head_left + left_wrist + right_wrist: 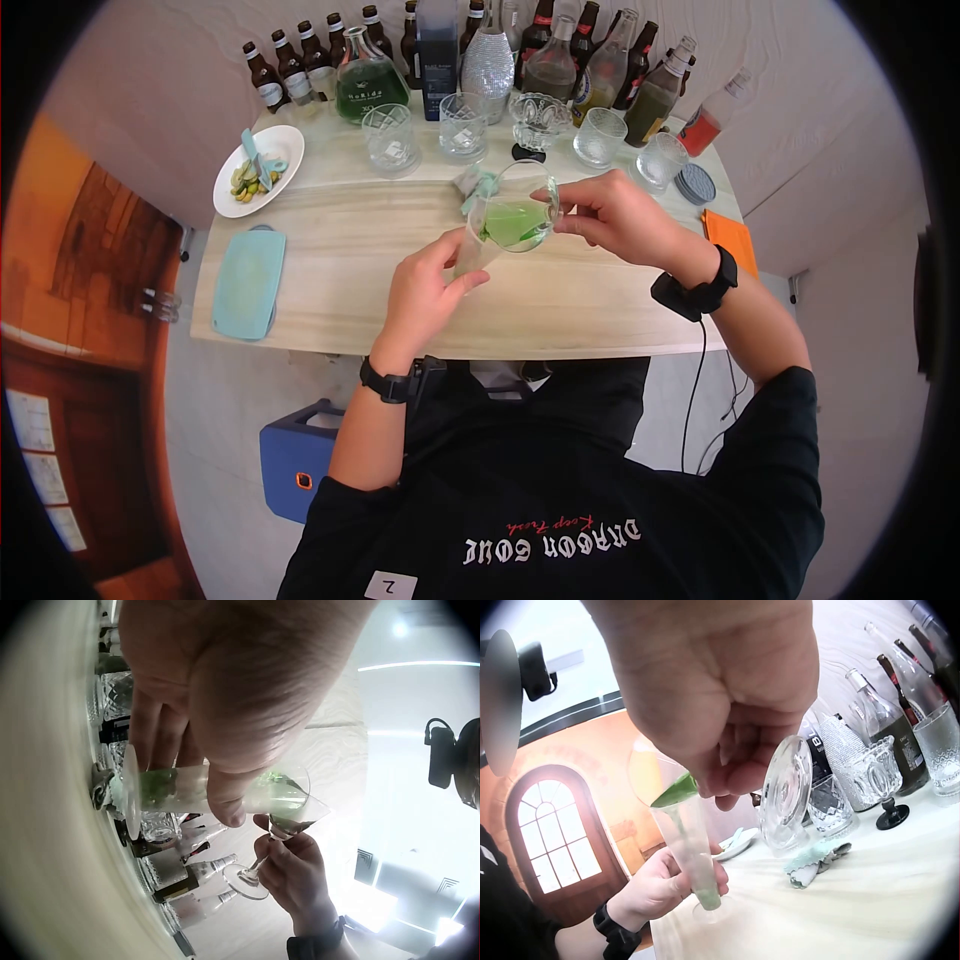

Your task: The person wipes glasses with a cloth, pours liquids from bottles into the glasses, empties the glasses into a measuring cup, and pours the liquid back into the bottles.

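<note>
In the head view the left hand [425,290] grips a tall clear footed glass [470,258], its fingers and thumb round the wall. The right hand [625,218] pinches the stem of a cocktail glass [518,215] holding green liquid. This glass is tipped over the tall glass's mouth. In the right wrist view the stemmed glass's round foot [787,793] faces sideways, and a green stream runs down inside the tall glass [691,851]. Green shows at the tall glass's bottom, which in the left wrist view lies near its foot [131,793]. The fingers partly hide both glasses.
Behind the hands are a crumpled cloth [475,186], patterned tumblers [390,140], a black-footed glass bowl [540,122] and a row of bottles [372,85]. On the left lie a white plate [285,150] of small fruit and a pale blue board [248,285]; an orange cloth [732,242] lies right.
</note>
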{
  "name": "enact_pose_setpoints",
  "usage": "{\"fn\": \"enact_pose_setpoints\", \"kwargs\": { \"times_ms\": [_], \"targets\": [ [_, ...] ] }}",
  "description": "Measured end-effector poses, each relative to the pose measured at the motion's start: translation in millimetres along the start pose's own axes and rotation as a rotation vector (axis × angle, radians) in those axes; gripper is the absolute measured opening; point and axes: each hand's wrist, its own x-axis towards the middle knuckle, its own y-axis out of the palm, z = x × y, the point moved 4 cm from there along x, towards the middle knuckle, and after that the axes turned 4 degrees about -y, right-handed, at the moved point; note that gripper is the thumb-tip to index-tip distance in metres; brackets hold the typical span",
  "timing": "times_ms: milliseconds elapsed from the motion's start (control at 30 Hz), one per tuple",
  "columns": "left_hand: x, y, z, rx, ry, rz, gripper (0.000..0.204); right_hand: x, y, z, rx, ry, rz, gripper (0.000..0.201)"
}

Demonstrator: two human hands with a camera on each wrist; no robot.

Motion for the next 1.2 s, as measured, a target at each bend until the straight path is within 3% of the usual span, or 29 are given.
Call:
{"fn": "enact_pose_setpoints", "kwargs": {
  "times_ms": [433,600,1133,1200],
  "targets": [
    [-5.9,4.1,-1.3,-0.138,0.037,-0.036,0.046,14.5,-16.8,19.8,-0.193,-0.154,0.046,0.031],
    [-6.1,8.2,1.9,-0.09,-0.007,0.042,0.043,19.6,-17.6,23.1,-0.389,-0.155,0.107,0.035],
    [-17.5,22.1,24.3,-0.121,-0.081,0.073,0.042,33.1,-9.8,53.4,-0.857,-0.271,0.305,0.038],
    [-19.1,24.2,26.8,-0.151,-0.076,0.072,0.042,35.7,-8.2,61.3,-0.917,-0.391,0.257,0.017]
  ]
}}
